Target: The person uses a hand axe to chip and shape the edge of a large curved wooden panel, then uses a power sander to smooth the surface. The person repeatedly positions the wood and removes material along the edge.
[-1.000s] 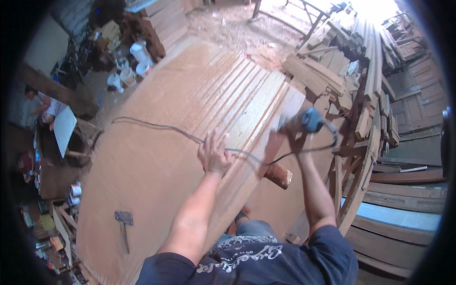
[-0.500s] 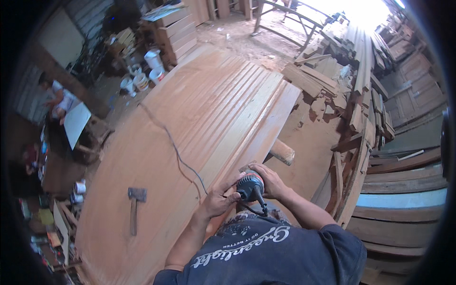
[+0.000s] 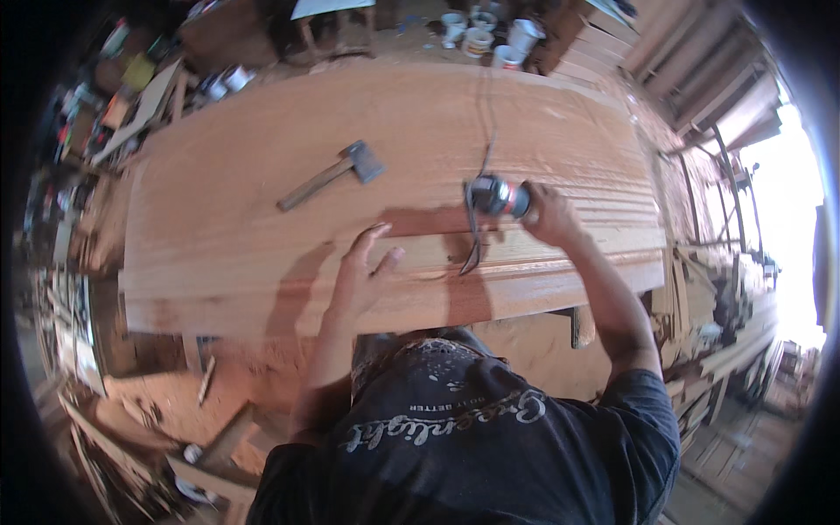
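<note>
A handheld power sander (image 3: pixel 500 196), dark with a red band, is gripped by my right hand (image 3: pixel 549 215) above the wooden panel (image 3: pixel 227 149). Its dark cord (image 3: pixel 473 249) loops down near the panel's ridged strips, and part of it runs off toward the far edge. Over the near side of the panel hovers my left hand (image 3: pixel 362 264), fingers apart and holding nothing. Beyond that hand, a hammer (image 3: pixel 362 163) with a wooden handle lies flat on the panel. The sander's underside is hidden from view.
Several buckets (image 3: pixel 477 41) stand past the far edge, beside stacked boards (image 3: pixel 595 54). White cans (image 3: pixel 236 79) sit at the far left. Lumber (image 3: pixel 735 341) is piled at the right. A round timber end (image 3: pixel 582 326) sticks out below the panel's near edge.
My right hand has carried the sander away from my body, out over the panel. My left hand has let go of it and spread open. The view has turned rightward.
</note>
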The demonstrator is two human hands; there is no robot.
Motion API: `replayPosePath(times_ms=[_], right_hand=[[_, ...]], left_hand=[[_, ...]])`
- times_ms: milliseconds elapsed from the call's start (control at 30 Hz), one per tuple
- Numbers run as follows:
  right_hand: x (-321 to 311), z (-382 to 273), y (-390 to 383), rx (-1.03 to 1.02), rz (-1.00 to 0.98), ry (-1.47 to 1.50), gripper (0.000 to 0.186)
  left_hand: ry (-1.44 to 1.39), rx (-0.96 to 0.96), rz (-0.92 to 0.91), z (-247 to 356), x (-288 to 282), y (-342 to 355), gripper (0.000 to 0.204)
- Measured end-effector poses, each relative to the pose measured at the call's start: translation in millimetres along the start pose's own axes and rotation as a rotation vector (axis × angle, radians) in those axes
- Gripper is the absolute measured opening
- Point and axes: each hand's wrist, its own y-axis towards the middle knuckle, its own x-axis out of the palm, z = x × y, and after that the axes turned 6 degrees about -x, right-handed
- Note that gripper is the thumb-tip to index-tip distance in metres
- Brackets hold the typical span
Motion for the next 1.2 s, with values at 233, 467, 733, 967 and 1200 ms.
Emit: replayPosePath(times_ms=[233, 467, 733, 967, 1200], right_hand=[[68, 134, 104, 0.046, -0.346, 0.043, 0.077], [45, 112, 139, 0.108, -0.452, 0.148, 0.077], [107, -109, 20, -0.199, 0.141, 0.263, 0.034], [137, -244, -68, 0.014, -0.036, 0.536, 0.025], [125, -297, -108, 0.104, -0.117, 0.648, 0.027]], left_hand=[[0.416, -0.199, 0.189, -79, -69, -113, 0.05], [0.252, -0.604, 0.497, -123, -39, -199, 0.033], [0.19, -0.244, 0.624, -162, -93, -159, 0.019], [0.137, -0.129, 0.482, -151, -167, -98, 0.04], [0.062, -0.299, 0.606, -208, -207, -117, 0.058]])
